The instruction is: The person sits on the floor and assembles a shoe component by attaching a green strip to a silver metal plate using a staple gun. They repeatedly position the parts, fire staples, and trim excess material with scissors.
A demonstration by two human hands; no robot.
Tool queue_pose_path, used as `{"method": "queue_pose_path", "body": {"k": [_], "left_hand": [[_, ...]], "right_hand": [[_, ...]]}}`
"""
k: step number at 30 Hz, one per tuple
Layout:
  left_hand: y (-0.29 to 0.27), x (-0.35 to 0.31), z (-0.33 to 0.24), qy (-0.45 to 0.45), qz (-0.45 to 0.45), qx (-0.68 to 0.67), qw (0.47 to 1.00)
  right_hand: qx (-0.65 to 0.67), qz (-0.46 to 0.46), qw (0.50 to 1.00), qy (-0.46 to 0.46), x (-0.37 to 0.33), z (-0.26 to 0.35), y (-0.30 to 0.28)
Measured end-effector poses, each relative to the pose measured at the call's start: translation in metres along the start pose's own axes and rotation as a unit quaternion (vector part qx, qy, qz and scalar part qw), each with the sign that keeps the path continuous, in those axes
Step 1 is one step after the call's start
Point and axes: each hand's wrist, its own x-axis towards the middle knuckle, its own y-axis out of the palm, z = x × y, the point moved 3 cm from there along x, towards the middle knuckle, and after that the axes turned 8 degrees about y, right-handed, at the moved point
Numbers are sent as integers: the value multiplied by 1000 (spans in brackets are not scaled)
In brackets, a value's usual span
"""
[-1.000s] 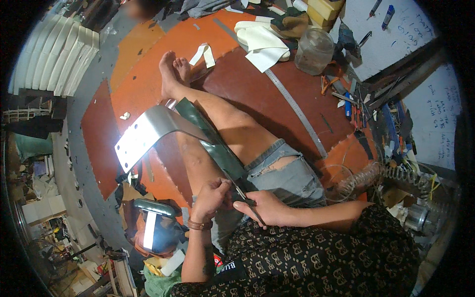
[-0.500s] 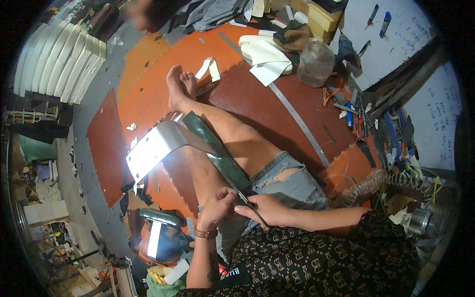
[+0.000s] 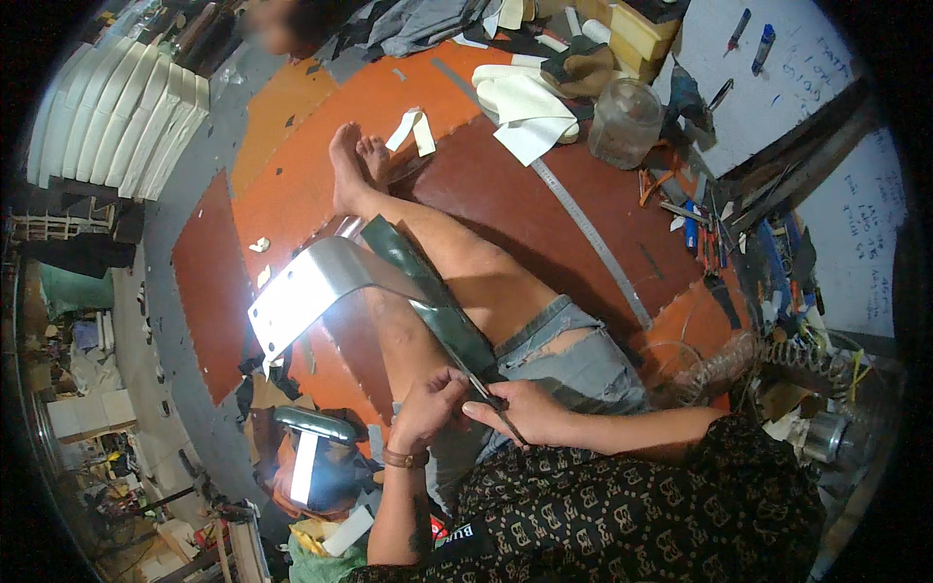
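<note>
A curved, shiny metal plate (image 3: pixel 309 291) with holes along its end rests across my legs. Its inner end meets a dark green padded strip (image 3: pixel 457 335) lying along my thigh. My right hand (image 3: pixel 525 412) is closed around a slim dark tool (image 3: pixel 507 428), whose narrow metal end points at the near end of the green strip; its exact kind is unclear. Close beside it, my left hand (image 3: pixel 430 406) is closed with the fingers pinched, and whatever they hold is hidden. At lower left lies a similar metal plate (image 3: pixel 304 466) with a green padded top (image 3: pixel 315 426).
Orange and brown sheets (image 3: pixel 486 194) cover the floor around my legs. A steel ruler (image 3: pixel 593 243), a clear jar (image 3: pixel 625 123) and scattered hand tools (image 3: pixel 702 233) lie to the right, near a coiled hose (image 3: pixel 777 355). White padded pieces (image 3: pixel 117 117) are stacked at far left. Another person (image 3: pixel 282 29) is at the top.
The view has shifted very slightly. Both hands keep nearly the same pose by the near end of the green strip, with the tool still in the right one.
</note>
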Motion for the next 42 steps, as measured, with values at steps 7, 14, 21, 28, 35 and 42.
{"method": "queue_pose_path", "body": {"k": [7,14,21,28,35,42], "left_hand": [[2,4,7,0,1,-22,1000],[-4,-5,3,-27,16,-37,999],[-4,0,13,-6,12,-51,999],[-4,-1,8,-2,19,-54,998],[-3,-3,1,-3,19,-22,1000],[-10,-10,-2,-9,17,-4,1000]], "right_hand": [[80,5,996,-48,4,-6,5],[33,1,999,-33,-3,1,2],[59,14,998,-4,0,14,-4],[12,-19,1000,-6,2,16,-6],[17,-21,999,-43,13,4,-1],[17,-16,999,-30,5,13,-3]]}}
